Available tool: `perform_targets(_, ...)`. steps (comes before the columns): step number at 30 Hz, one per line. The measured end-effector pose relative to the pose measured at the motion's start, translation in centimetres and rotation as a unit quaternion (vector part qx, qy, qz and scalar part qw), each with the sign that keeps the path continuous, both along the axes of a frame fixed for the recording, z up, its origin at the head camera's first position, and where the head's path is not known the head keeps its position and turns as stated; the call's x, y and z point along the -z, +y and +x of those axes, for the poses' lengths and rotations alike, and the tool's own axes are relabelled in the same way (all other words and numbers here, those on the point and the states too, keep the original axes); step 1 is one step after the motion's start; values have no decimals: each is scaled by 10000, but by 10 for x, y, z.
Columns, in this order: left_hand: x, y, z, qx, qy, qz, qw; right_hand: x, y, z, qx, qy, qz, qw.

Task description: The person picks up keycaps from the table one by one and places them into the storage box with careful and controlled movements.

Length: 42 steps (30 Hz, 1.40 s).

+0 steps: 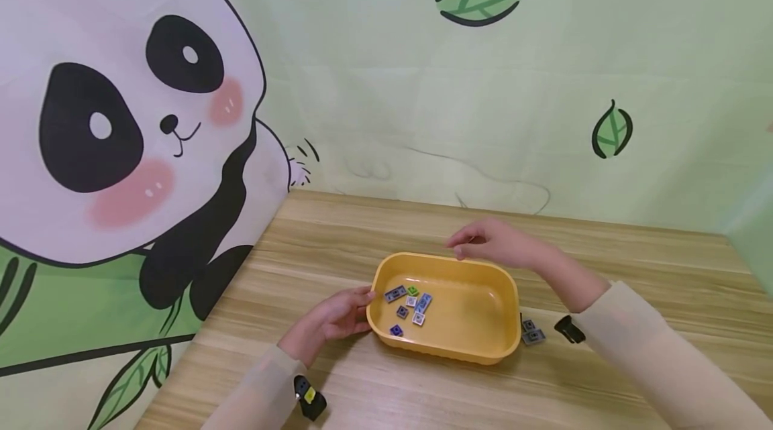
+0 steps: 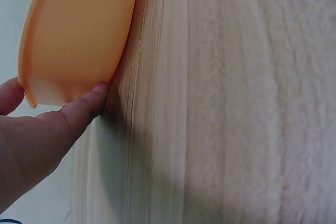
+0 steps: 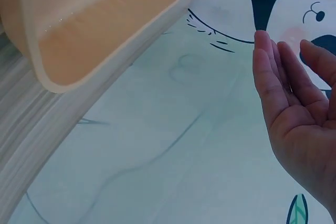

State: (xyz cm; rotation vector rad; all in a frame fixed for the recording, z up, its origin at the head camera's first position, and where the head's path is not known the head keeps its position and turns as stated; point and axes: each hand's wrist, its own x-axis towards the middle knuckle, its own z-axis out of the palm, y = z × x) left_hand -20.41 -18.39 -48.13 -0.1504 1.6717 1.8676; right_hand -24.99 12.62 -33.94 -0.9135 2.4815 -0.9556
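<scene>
A yellow plastic basin sits on the wooden table with several small building-block pieces toward its left end. Among them are a lime green piece, a blue patterned one, a white one and a dark blue one. My left hand grips the basin's left end; the left wrist view has one finger at the rim and another digit low against the end wall. Above the basin's far rim hovers my right hand, holding nothing, its fingers fairly straight in the right wrist view.
Grey block pieces lie on the table just right of the basin. Behind the table hangs a pale green backdrop with leaf drawings, and a large panda picture covers the left side.
</scene>
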Motion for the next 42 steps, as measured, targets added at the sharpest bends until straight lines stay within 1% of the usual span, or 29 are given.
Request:
perform_targets(5, 0, -1, 1, 15, -16, -18, 10000, 5, 10, 10, 350, 65, -302, 9989)
perform_targets(12, 1, -1, 1, 39, -5, -43, 10000, 12, 25, 23, 900, 6, -712, 9934)
perform_targets(18, 1, -1, 0, 74, 26, -31, 10000, 19, 44, 33, 1048, 17, -892, 9905)
perform_targets(23, 2, -2, -2, 24, -32, -47, 10000, 31, 57, 43, 1226, -48, -872, 9886)
perform_targets(29, 0, -2, -4, 49, 5, -46, 10000, 48, 73, 52, 1447, 27, -1095, 9834)
perform_targets(33, -1, -1, -4, 40, 5, -55, 10000, 61, 85, 59, 1672, 115, -962, 9812)
perform_targets(35, -2, -1, -3, 51, 19, -46, 10000, 70, 92, 62, 1717, 202, -872, 9811)
perform_targets(38, -1, -1, -2, 56, 33, -40, 10000, 83, 103, 67, 1693, 291, -707, 9826)
perform_targets(42, 2, -1, -2, 34, 4, -38, 10000, 100, 117, 69, 1524, 359, -468, 9866)
